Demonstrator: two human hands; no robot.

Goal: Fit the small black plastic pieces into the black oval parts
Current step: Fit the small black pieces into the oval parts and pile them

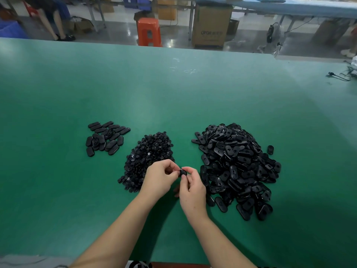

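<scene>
Above the green tabletop (173,93), the left hand (160,177) and right hand (193,187) pinch one black oval part (182,172) between fingertips; misaligned pressure could pop it loose. Beyond lie small black pieces (148,151), unfitted ovals (237,167), a smaller oval group (106,137).

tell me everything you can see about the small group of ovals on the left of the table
The small group of ovals lies on the green table, left of the heap of small pieces and apart from it. It holds a couple dozen flat, elongated black parts with rounded ends, plastic by their dull sheen. Most lie flat, loosely side by side, some overlapping. A few near the middle show a recessed face. Neither hand touches them.
</scene>
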